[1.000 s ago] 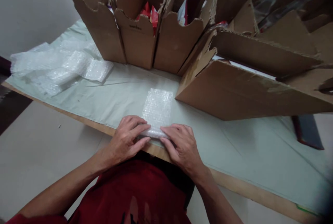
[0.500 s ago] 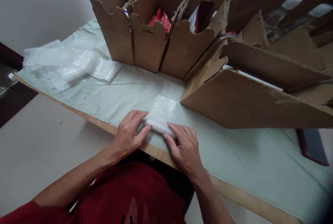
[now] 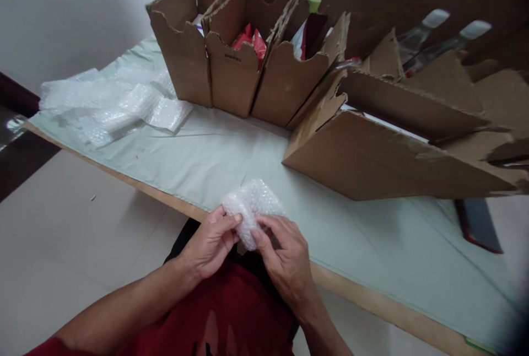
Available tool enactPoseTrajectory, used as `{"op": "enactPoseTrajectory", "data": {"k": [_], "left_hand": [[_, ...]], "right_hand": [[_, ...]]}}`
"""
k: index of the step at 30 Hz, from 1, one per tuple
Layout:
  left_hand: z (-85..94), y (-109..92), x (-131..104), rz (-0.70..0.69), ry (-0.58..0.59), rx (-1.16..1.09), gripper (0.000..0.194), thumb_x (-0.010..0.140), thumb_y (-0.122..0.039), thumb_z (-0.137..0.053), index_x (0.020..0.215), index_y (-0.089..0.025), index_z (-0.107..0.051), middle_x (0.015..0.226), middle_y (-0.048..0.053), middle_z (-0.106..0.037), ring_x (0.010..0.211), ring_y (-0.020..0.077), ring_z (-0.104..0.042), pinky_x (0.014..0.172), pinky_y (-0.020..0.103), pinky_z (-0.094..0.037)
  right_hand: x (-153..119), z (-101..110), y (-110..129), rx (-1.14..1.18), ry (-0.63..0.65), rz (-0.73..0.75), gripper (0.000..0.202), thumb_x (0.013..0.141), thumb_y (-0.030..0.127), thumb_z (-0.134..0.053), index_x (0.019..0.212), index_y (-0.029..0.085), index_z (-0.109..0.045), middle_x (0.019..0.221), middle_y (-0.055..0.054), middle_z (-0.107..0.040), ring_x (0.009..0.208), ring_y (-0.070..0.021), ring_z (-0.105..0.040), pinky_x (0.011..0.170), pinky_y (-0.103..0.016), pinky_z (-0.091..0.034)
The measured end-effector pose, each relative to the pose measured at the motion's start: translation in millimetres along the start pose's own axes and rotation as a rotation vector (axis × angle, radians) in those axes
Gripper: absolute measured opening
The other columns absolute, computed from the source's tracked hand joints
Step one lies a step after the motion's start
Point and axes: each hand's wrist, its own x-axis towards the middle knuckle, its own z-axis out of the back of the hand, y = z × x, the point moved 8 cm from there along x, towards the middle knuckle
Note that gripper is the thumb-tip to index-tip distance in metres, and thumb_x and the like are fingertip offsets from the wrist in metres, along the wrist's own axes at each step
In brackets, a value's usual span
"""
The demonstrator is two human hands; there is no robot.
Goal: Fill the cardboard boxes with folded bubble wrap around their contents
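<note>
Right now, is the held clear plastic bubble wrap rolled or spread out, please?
Partly rolled: the bubble wrap forms a roll between left hand and right hand, its flap unrolled.

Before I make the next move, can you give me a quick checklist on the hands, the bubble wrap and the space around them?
1. Left hand gripping the bubble wrap roll: ok.
2. Right hand gripping it too: ok.
3. Roll wound to its end: not ok, a flatter flap extends beyond the rolled part.
4. Anything inside the roll: cannot tell.
5. Hands apart from the cardboard boxes: ok.
6. Loose bubble wrap pile apart from the hands: ok, it lies toward the left end of the table.
</note>
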Motion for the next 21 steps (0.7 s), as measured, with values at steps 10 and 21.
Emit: {"op": "enactPoseTrajectory", "data": {"k": [10, 21], "left_hand": [[3.2, -14.0, -5.3, -0.142, -0.058, 0.146, 0.044, 0.07, -0.029, -0.089, 0.107, -0.015, -0.069, 0.097, 0.005, -0.075, 0.088, 0.0174, -0.067, 0.079, 0.028, -0.052], [-20.0, -13.5, -8.5, -0.174, 0.101, 0.047, 0.035, 0.09, -0.044, -0.075, 0.116, -0.023, -0.064, 0.12, 0.006, -0.071, 0.121, 0.0239, -0.063, 0.108, 0.039, -0.048]], "right_hand": [[16.2, 10.5, -3.5, 0.245, 0.034, -0.034, 0.014, 0.098, 0.034, -0.064, 0.096, 0.022, -0.07, 0.084, -0.002, -0.072, 0.075, -0.0162, -0.067, 0.068, -0.028, -0.055], [-13.6, -22.5, 27.7, -0.232, -0.146, 0.357, 0.048, 0.101, 0.026, -0.057, 0.147, 0.017, -0.05, 0.132, -0.017, -0.065, 0.121, -0.0298, -0.062, 0.098, -0.047, -0.053]]}}
